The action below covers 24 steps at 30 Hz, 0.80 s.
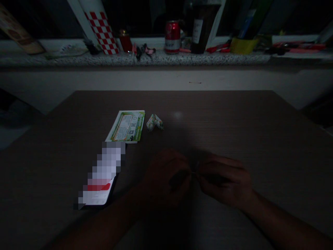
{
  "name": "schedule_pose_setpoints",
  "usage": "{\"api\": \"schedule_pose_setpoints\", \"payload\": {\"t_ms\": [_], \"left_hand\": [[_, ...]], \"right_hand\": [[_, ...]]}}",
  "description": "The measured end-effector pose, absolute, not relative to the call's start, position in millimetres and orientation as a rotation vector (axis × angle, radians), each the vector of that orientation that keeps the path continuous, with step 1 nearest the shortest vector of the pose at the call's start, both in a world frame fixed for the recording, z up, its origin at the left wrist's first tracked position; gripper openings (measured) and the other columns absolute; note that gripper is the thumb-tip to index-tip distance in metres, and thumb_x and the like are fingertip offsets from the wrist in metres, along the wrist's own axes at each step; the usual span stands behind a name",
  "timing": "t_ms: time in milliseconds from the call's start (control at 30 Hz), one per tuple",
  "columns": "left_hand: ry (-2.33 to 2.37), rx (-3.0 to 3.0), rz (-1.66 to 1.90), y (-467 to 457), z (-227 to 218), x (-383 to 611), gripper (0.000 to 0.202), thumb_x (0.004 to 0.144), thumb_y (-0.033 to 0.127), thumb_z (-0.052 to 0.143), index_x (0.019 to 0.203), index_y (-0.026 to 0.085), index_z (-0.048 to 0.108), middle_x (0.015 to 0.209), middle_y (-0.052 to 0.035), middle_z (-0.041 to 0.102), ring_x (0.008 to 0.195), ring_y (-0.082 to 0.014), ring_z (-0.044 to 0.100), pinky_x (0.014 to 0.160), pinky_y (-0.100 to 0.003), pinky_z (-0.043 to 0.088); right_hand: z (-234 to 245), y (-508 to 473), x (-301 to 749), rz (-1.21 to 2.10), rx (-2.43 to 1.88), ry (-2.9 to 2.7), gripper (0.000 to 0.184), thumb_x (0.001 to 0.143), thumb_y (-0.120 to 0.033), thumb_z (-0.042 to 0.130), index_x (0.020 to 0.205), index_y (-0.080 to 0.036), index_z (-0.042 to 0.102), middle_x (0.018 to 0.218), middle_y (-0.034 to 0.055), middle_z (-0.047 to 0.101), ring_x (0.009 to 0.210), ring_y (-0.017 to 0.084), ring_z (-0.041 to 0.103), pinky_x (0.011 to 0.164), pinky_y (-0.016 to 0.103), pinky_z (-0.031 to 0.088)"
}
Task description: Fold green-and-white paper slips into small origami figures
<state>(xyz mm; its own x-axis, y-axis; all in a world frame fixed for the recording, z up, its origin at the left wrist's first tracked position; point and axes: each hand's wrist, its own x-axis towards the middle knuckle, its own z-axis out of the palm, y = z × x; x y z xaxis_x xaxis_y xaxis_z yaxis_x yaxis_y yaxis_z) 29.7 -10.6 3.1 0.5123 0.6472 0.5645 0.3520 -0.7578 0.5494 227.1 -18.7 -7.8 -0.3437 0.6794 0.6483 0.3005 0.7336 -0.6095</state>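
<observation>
Low over the wooden table [234, 121], my left hand [166, 173] and my right hand [226, 177] face each other with fingers pinched. A thin pale sliver [193, 173] shows between their fingertips; darkness and the fingers hide what it belongs to. Beyond my left hand stand small folded paper pieces [155, 122], printed green and white and set in a V shape. To their left lies a stack of green and white printed papers [126, 126]. A lit phone [100, 194], its screen partly blurred out, lies left of my left hand.
A speckled stone sill [156, 60] runs behind the table. On it stand a red and white checkered tube [102, 33], a red can [172, 36], a dark labelled cup [204, 29] and a yellow container [243, 45]. The room is dim.
</observation>
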Motion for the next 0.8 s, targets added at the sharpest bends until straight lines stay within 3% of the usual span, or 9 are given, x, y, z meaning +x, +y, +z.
{"api": "schedule_pose_setpoints", "payload": {"t_ms": [533,800], "left_hand": [[0.762,2.596,0.976,-10.0,2.7,31.0,0.01,0.076,0.014,0.059,0.084,0.016,0.054,0.086,-0.006,0.065,0.083,-0.0182,0.058,0.079,-0.035,0.046],[0.803,2.609,0.951,-8.9,5.8,31.0,0.007,0.077,0.015,0.057,0.081,0.018,0.053,0.082,-0.0037,0.065,0.08,-0.0176,0.058,0.078,-0.034,0.045]], "right_hand": [[-7.0,-19.3,225.5,0.351,-0.584,-2.07,0.009,0.076,-0.008,0.065,0.081,-0.015,0.064,0.067,0.0041,0.064,0.058,0.015,0.061,0.054,0.027,0.05],[-1.7,-19.4,224.7,0.286,-0.612,-2.056,0.014,0.077,-0.011,0.062,0.086,-0.021,0.061,0.064,-0.0001,0.065,0.059,0.015,0.065,0.055,0.026,0.053]]}}
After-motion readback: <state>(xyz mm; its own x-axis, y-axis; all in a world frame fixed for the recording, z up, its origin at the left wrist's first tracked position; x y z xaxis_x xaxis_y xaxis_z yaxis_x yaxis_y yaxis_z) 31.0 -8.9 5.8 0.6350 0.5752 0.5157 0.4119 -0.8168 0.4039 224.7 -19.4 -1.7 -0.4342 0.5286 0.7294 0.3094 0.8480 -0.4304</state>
